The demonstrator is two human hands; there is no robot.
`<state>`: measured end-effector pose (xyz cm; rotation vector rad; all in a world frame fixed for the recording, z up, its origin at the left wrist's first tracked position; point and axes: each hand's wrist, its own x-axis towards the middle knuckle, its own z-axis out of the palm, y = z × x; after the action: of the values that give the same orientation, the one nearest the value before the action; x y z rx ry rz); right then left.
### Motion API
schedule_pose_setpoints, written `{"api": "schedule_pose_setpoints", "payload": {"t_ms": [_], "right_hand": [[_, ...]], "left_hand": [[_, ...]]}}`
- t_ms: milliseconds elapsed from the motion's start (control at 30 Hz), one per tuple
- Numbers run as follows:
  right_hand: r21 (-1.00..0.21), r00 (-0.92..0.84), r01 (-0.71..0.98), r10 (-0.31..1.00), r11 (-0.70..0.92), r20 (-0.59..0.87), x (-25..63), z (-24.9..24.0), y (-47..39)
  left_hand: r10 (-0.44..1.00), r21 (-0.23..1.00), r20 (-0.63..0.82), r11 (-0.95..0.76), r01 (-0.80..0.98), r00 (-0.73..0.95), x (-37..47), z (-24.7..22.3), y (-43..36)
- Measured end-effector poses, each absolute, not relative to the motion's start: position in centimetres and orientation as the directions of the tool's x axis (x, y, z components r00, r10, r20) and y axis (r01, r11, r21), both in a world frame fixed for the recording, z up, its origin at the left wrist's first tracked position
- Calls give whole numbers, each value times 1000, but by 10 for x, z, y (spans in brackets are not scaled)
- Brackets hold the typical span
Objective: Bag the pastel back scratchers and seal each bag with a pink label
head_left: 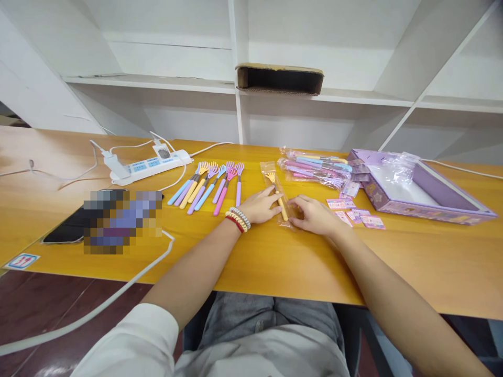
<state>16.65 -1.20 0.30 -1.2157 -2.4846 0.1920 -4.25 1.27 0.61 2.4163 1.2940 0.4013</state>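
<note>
At the centre of the frame, the left hand (pixel 260 207), its wrist ringed by beaded and red bracelets (pixel 239 219), lies palm down with fingers loosely spread, touching a clear plastic sleeve (pixel 278 183) and the slim yellow stick with a claw-shaped head (pixel 282 205) inside it. Just right of centre, the right hand (pixel 314 215) rests with curled fingers beside the sleeve's lower edge; whether it pinches the film cannot be told. The sleeved stick lies between the hands, head toward the top of the frame. Left of centre, loose claw-headed sticks in blue, purple, yellow and pink (pixel 204 197) lie side by side. Right of centre, a heap of similar sticks in clear bags (pixel 314 170) lies above small pink-and-purple printed cards (pixel 358 215); farther right stands an open purple cardboard tray (pixel 436 207) containing crumpled clear film (pixel 401 167). At left, a white power strip with blue sockets (pixel 147 166) lies above a flat black device (pixel 66 225), partly hidden by pixelation. The yellow wooden tabletop (pixel 267 262) meets white shelving (pixel 176 81), on which a brown cardboard box (pixel 279 67) sits at upper centre.
</note>
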Motion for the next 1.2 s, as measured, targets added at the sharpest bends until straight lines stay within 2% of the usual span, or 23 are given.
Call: {"api": "schedule_pose_setpoints", "payload": {"t_ms": [267,567,833,1067,1200], "right_hand": [[-283,-596,710,765,644,245,165,9,-15],[-256,-602,714,758,652,251,163,11,-18],[-238,-618,697,735,676,278,154,13,-22],[-408,-602,614,735,675,311,163,16,-18],[-530,-646,583,747,616,157,170,20,-18]], "left_hand": [[832,460,141,-535,709,537,-36,4,8],[824,448,86,-535,717,560,-36,5,8],[814,424,127,-561,711,567,-36,-1,9],[821,385,96,-552,739,563,-37,2,9],[819,380,94,-556,740,567,-37,1,10]]}}
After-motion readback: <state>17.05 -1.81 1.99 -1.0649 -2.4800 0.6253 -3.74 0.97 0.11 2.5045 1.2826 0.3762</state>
